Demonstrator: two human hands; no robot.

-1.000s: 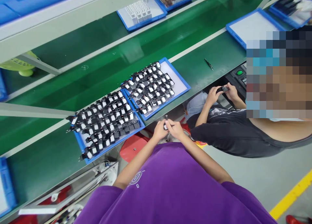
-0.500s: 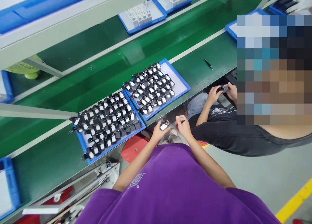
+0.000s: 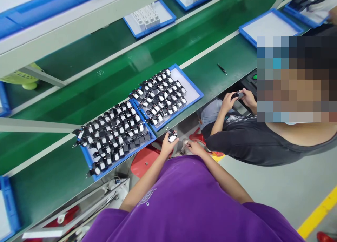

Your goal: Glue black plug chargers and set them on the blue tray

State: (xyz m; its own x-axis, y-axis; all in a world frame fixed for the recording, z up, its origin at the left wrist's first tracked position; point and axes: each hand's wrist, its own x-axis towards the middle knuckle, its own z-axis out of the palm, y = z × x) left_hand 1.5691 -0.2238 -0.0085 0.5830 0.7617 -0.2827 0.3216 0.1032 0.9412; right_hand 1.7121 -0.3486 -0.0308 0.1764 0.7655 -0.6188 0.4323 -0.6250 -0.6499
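One black-and-white device [image 3: 173, 137], left hand [image 3: 166, 144] holding it, prongs [image 3: 167, 129] beyond the fingers [image 3: 176, 141]

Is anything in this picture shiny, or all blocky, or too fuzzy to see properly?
In the head view, a pale glare patch lies on the green belt; in the head view, big square blocks hide the head of the co-worker; also in the head view, the black-and-white device in the left hand is too small to show fine details.
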